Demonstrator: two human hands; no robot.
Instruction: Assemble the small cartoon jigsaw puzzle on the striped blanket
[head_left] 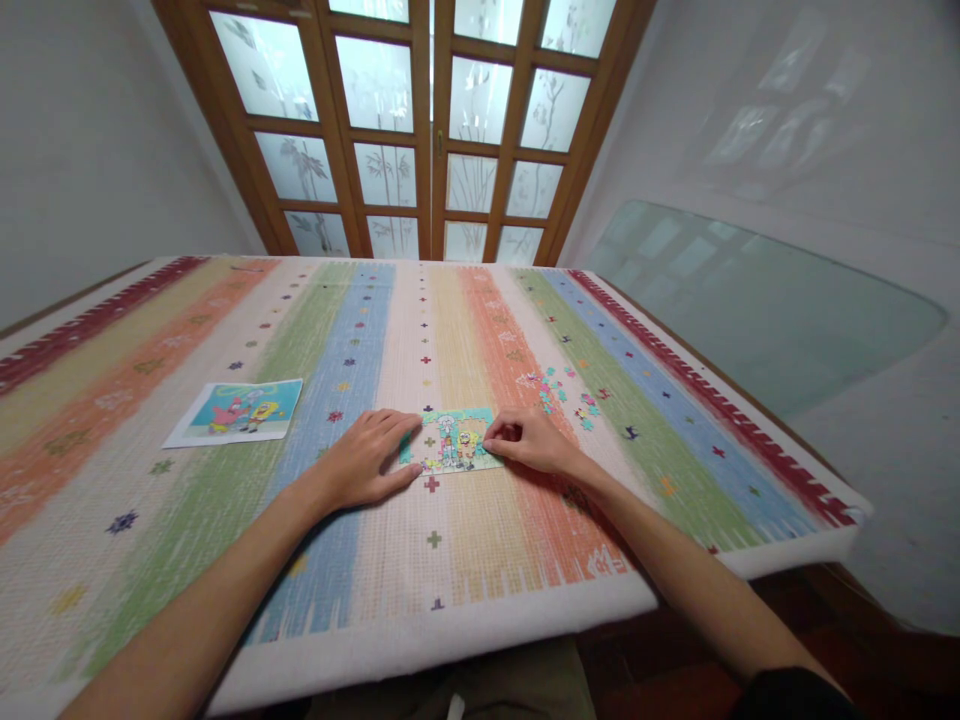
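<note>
A: What occupies the centre of the view?

B: A partly assembled rectangular jigsaw puzzle [469, 440], turquoise-edged and printed with a yellow square figure beside a pale green one. It lies flat near the table's front edge, between the person's two hands. Towards its left side is a gap through which the striped, multicoloured woven tablecloth [394, 560] shows.

A: How are the hands disposed?

B: They are apart from each other. The bare left hand [371, 455] rests at the puzzle's left end, thumb and fingers parted around that edge. The bare right hand [531, 440] is at the right end, thumb and forefinger brought together; whether a piece is pinched there cannot be told.

A: And the surroundings?

B: Loose turquoise and pink jigsaw pieces [589, 400] lie scattered beyond the right hand, to its right. A white-bordered rectangular picture sheet [240, 412], with a pink figure and a yellow one on blue, lies flat well to the left of the puzzle. Behind the table stand brown wooden doors [430, 190] with frosted, plant-patterned panes.
</note>
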